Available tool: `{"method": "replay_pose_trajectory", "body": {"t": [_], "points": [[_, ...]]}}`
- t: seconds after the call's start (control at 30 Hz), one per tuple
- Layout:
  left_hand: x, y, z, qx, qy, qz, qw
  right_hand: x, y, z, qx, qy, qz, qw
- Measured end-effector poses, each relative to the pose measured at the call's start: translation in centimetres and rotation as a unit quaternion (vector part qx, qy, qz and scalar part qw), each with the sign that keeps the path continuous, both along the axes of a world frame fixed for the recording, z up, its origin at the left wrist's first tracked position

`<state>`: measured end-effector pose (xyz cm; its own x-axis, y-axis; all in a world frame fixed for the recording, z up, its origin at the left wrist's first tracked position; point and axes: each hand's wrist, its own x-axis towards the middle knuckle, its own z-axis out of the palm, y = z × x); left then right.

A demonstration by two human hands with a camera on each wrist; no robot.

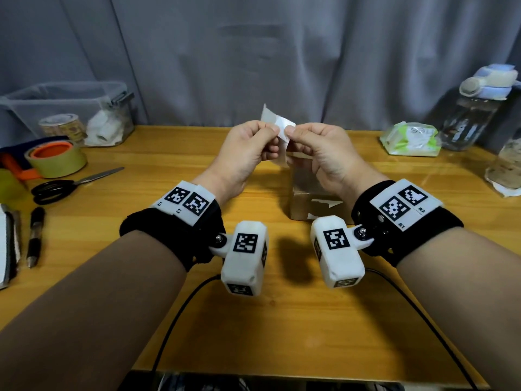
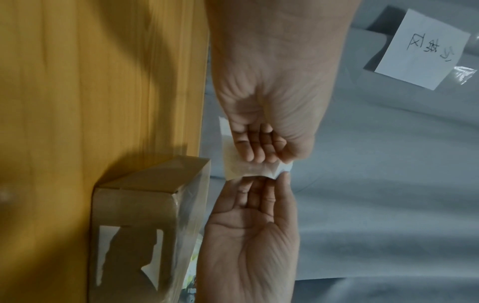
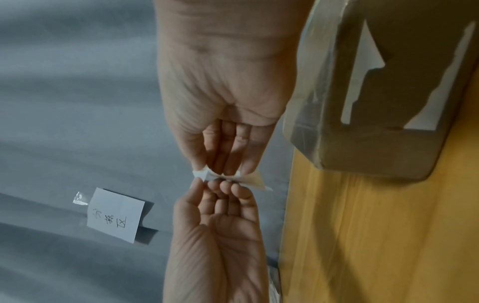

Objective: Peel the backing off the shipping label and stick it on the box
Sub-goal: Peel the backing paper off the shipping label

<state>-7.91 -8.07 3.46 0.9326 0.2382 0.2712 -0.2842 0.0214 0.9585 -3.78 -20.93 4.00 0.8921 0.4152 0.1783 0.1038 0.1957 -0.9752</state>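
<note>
Head view: a small white shipping label (image 1: 275,124) is held up in the air between both hands, above the wooden table (image 1: 253,320) and just beyond the box (image 1: 308,197). One edge is pinched by the left hand (image 1: 245,153) between thumb and curled fingers, and the opposite edge is pinched in the same way by the right hand (image 1: 320,153); the knuckles of the two hands are almost touching. The label is creased and bent between the grips, and a corner is seen sticking up above the fingers. Whether the backing is already parted from the label cannot be told.

The box is made of brown cardboard, wrapped in clear tape, and is set on the table below the right hand, with torn white paper remnants seen on its near face. In the wrist views it is shown apart from the label.

To the left, a roll of tape (image 1: 57,159), scissors (image 1: 70,184) and a pen (image 1: 35,235) are laid on the table, with a clear plastic bin (image 1: 67,108) behind them. To the right, a pack of wipes (image 1: 410,139) and a water bottle (image 1: 476,108) are placed. A grey curtain (image 1: 253,52) is hung behind the table, and in the wrist views a handwritten note (image 2: 420,49) is seen taped to it.
</note>
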Motion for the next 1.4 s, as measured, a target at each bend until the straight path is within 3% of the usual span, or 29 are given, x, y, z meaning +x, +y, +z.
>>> {"method": "replay_pose_trajectory", "body": {"t": [0.47, 0.83, 1.0, 1.2, 1.4], "points": [[-0.1, 0.6, -0.1, 0.024, 0.029, -0.027, 0.999, 0.3, 0.4, 0.0, -0.031, -0.024, -0.014, 0.999], [-0.6, 1.0, 0.1, -0.07, 0.037, -0.022, 0.997, 0.7, 0.5, -0.1, -0.006, -0.035, -0.028, 0.999], [-0.7, 0.5, 0.2, -0.006, 0.037, -0.02, 0.999, 0.5, 0.9, -0.2, -0.018, -0.053, -0.017, 0.998], [-0.2, 0.8, 0.1, -0.009, 0.043, 0.014, 0.999, 0.4, 1.0, -0.3, 0.023, 0.008, 0.004, 1.0], [-0.2, 0.3, 0.2, 0.048, 0.01, 0.033, 0.998, -0.1, 0.9, -0.9, -0.03, -0.043, 0.005, 0.999]]}}
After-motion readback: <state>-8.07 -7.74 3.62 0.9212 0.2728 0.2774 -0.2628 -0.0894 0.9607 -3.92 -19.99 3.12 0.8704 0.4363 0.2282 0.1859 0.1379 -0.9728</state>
